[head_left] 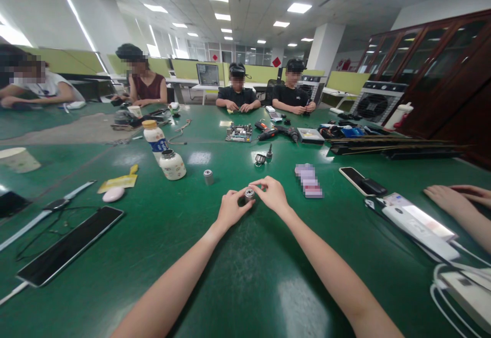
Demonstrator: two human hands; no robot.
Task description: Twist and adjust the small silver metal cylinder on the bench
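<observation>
Between the thumb and fingers of my left hand (pixel 230 210) stands a small silver metal cylinder (pixel 249 195), with dark holes in its top face. My right hand (pixel 271 193) has its thumb and fingertips pinched together at the cylinder's upper rim; whatever they may hold is too small to make out. A second, similar metal cylinder (pixel 208 177) stands upright on the green table (pixel 245 276), left of my hands. Beyond my hands lie a dark key-fob-like object (pixel 260 159) and a drill chuck-like piece (pixel 269 151).
Left are an open cream bottle (pixel 172 165), a capped bottle (pixel 153 137), a tablet (pixel 72 246) and a watch (pixel 57 204). Farther back lie a circuit board (pixel 239 133) and power drills (pixel 278 132). Right are a phone (pixel 355 179), cables and another person's hand (pixel 447 197). Several people sit around.
</observation>
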